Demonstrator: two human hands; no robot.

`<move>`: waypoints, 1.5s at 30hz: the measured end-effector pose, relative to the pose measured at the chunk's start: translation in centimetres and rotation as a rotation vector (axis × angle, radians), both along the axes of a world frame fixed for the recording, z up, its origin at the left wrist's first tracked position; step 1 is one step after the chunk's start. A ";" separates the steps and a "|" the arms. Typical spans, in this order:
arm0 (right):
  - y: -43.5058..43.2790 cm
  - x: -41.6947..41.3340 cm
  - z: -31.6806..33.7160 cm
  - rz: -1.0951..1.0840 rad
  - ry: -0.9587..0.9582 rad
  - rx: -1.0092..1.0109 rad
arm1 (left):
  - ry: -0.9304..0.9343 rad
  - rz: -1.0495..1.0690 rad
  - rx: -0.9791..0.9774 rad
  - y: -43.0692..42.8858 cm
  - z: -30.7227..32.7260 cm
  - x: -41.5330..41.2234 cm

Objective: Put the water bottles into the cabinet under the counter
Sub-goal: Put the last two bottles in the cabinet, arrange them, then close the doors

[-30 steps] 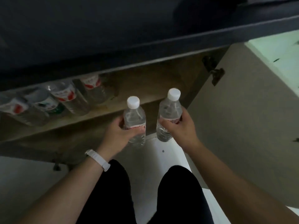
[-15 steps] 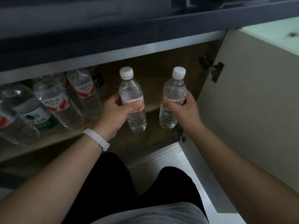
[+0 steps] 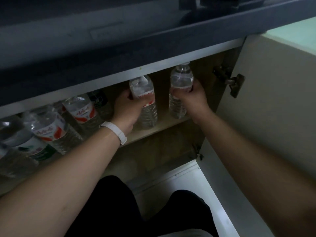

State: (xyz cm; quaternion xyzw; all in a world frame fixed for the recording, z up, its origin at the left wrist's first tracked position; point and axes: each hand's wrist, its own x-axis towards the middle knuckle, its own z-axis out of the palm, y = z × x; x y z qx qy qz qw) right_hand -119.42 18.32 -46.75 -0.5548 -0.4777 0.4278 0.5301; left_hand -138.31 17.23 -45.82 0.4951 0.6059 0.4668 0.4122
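Observation:
Two clear water bottles with red-and-white labels stand upright on the wooden cabinet shelf [image 3: 164,126] under the dark counter. My left hand [image 3: 125,108] grips the left bottle [image 3: 147,106] around its label. My right hand [image 3: 191,98] grips the right bottle [image 3: 180,89] at its middle. Both caps are hidden behind the cabinet's white top rail [image 3: 153,67]. Several more bottles [image 3: 82,110] stand in a row on the shelf to the left.
The cabinet door [image 3: 273,108] hangs open on the right, with a metal hinge [image 3: 230,82] close to my right hand. The dark counter edge [image 3: 153,41] overhangs the opening. My knees in black trousers [image 3: 119,202] are over a white floor [image 3: 171,182].
Both hands have moved forward and carried the two bottles from in front of the opening onto the shelf. The caps have passed behind the top rail.

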 end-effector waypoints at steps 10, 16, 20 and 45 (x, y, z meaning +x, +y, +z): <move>2.1 -0.2 -2.3 -0.002 -0.054 0.013 | -0.007 0.023 0.069 1.7 -2.1 0.6; 1.2 -0.1 -4.8 -0.056 -0.195 0.035 | 0.149 -0.017 0.001 1.6 -4.6 -0.1; 1.4 -0.2 -5.5 -0.072 -0.258 0.057 | 0.161 -0.008 -0.032 1.6 -5.6 0.0; 8.7 1.4 -6.7 -0.066 -0.228 0.169 | 0.173 -0.111 0.087 9.2 -6.1 4.6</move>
